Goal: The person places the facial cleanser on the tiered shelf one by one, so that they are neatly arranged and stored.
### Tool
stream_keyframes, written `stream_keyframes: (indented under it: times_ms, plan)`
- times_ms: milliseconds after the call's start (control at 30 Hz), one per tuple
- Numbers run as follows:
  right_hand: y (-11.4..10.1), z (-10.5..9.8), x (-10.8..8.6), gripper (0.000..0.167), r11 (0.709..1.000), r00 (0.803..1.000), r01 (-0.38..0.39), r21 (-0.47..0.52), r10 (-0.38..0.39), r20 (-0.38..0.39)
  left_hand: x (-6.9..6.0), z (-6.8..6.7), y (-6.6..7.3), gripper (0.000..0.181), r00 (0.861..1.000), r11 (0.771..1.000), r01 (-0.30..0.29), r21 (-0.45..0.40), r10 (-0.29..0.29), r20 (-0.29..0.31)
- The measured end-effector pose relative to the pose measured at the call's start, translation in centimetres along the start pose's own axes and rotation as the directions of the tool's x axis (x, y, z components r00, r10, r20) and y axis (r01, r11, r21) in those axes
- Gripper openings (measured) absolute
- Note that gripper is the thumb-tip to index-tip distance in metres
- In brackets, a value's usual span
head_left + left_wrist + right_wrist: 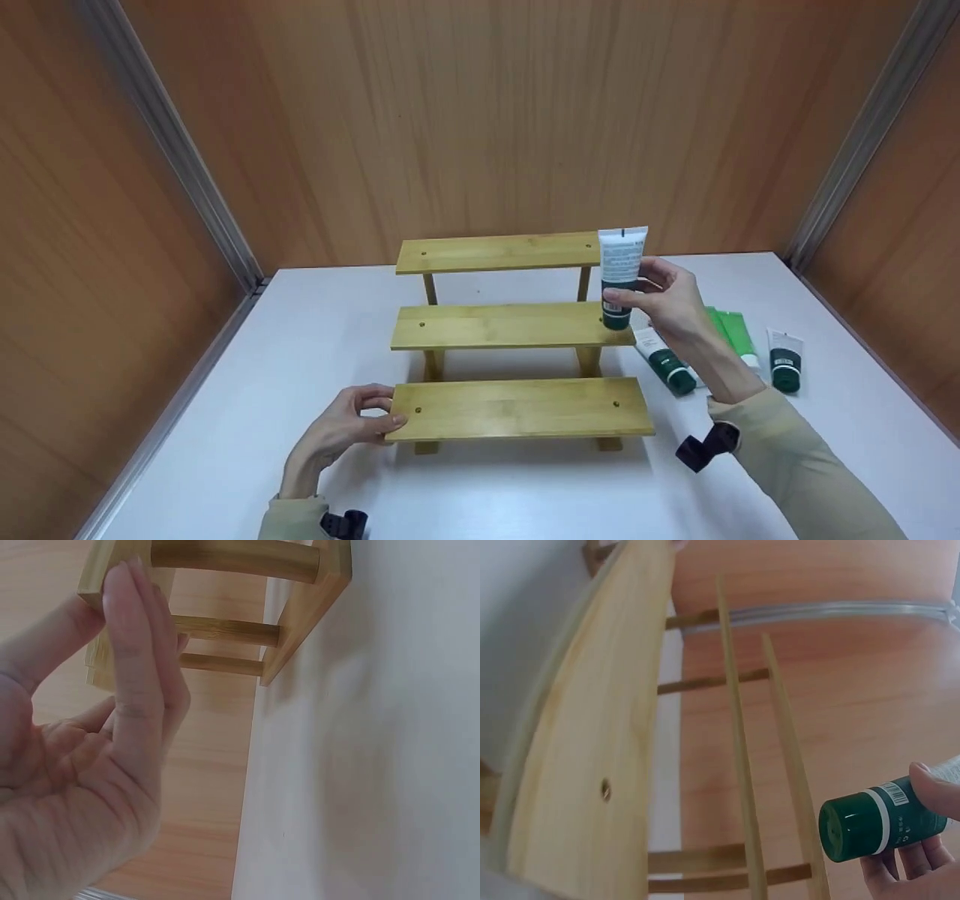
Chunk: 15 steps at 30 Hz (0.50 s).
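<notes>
A three-step wooden display rack (pixel 517 409) stands on the white table. My left hand (pixel 337 429) pinches the left end of its lowest shelf, thumb on top; in the left wrist view, the fingers (pixel 135 682) lie against the board's edge. At the right, my right hand (pixel 675 304) grips a white and dark green squeeze tube (pixel 621 259) between thumb and fingers. This tube is held upright, cap down, by the right end of the upper shelves. The right wrist view shows its green cap (pixel 847 829) beside the shelf edges; I cannot tell if it touches wood.
Right of the rack lie a white and green tube (pixel 667 365), partly behind my right wrist, bright green tubes (pixel 739 334) and another white and dark green tube (pixel 786 367). Wooden panels (pixel 495 120) wall the table at the back and sides.
</notes>
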State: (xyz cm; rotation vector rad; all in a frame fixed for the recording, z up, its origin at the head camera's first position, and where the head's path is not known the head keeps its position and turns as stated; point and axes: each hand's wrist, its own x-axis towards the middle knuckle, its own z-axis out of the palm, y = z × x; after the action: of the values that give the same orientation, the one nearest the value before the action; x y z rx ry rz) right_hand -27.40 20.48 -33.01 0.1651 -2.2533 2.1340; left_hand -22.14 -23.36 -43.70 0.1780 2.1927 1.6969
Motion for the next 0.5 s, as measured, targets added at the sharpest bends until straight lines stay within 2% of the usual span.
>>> stream_keyframes:
  times_ms: [267,500]
  plan:
    - [-1.2,3.2,2.3,0.050,0.998,0.999,0.054,0.041,-0.054,-0.002,0.2,0.3,0.1,0.074,1.000,1.000,0.007,0.003,-0.007,-0.018]
    - [-2.2,6.2,4.7,0.052,0.994,0.996,0.082,0.071,-0.081,-0.022,0.2,0.2,0.1,0.071,1.000,1.000,-0.027,-0.008,0.027,0.002]
